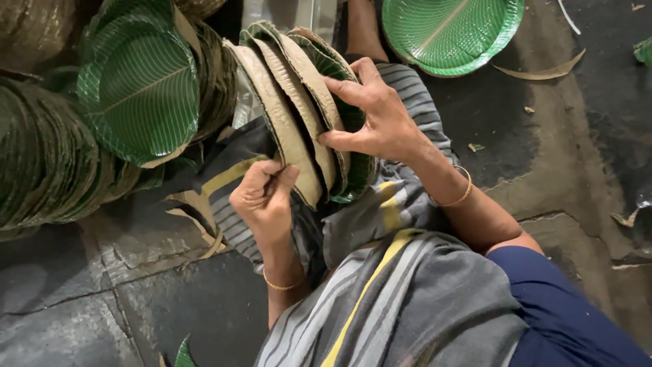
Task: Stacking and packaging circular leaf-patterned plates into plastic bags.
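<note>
Plates [299, 102] on edge, rims upward

Plates on edge [299, 102]: on my lap, between my left hand [263, 197] and right hand [380, 119].
Stacked plates [41, 163]: on the floor [136, 299], to my left.
Lone plate [448, 30]: ahead, right.
</note>
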